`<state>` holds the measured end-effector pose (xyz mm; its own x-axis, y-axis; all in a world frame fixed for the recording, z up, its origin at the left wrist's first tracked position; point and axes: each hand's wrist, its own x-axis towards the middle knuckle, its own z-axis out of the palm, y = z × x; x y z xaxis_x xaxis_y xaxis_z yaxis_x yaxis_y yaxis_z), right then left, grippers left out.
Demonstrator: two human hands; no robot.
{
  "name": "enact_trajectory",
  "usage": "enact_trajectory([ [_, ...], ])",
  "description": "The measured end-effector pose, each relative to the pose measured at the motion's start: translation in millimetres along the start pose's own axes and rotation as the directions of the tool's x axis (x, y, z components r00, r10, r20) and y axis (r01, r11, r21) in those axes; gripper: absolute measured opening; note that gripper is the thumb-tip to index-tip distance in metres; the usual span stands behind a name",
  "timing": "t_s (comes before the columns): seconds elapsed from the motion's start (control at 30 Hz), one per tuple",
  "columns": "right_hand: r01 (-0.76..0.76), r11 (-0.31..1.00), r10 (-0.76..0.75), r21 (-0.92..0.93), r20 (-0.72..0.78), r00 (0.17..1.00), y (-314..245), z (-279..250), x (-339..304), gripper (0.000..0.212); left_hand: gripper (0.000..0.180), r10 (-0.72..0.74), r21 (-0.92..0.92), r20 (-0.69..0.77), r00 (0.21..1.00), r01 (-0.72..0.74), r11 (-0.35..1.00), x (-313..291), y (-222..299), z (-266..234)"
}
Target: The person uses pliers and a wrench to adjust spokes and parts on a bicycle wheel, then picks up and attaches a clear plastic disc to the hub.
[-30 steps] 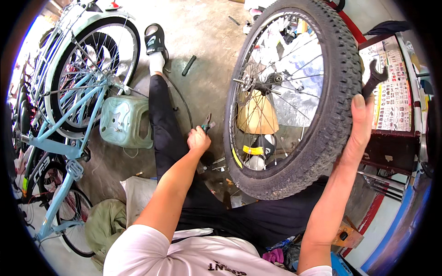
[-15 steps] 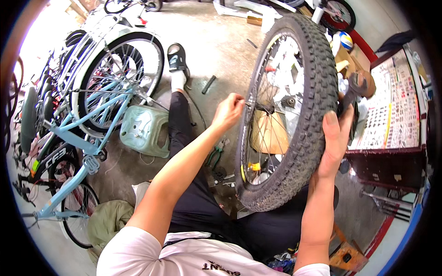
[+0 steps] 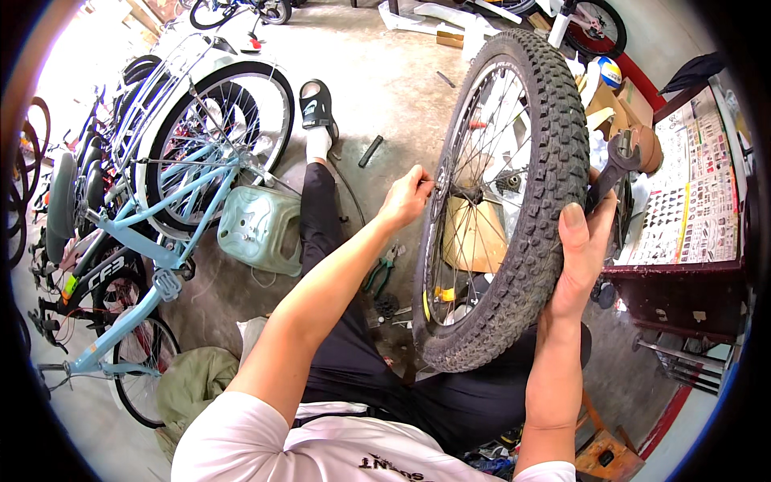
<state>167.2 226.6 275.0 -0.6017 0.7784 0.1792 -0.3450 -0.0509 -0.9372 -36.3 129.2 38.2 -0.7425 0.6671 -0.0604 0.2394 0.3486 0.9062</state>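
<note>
L hand (image 3: 408, 199) fingers bunched just beside wheel (image 3: 556, 161), nr its hub (image 3: 466, 194); can't tell if gripping. R hand (image 3: 580, 261) fingers hold wrench (image 3: 617, 169), thumb on tread. Wheel's tilted, btwn L & R fingers. Cardboard box (image 3: 636, 106) beyond R fingertips; can't tell contents.

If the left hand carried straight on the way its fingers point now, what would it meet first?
Most likely the bicycle wheel, on its spoked side. The left hand has its fingertips right by it; whether they already touch is unclear from this view.
</note>
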Motion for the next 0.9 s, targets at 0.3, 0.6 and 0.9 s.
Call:
enact_trajectory([
  [0.3,-0.01,1.0,0.01,-0.012,-0.031,0.999,4,9,-4,0.056,0.027,-0.138,0.069,0.046,0.989,0.135,0.988,4,-5,-1],
  [0.6,-0.25,0.868,0.089,-0.428,-0.361,0.928,219,-86,61,0.031,0.03,-0.211,-0.168,0.061,0.975,0.219,0.961,7,-30,-23],
  [0.9,-0.592,0.792,0.545,-0.151,-0.264,0.796,222,-79,25,0.033,0.03,-0.256,-0.219,0.049,0.965,0.261,0.94,-4,-28,-34],
])
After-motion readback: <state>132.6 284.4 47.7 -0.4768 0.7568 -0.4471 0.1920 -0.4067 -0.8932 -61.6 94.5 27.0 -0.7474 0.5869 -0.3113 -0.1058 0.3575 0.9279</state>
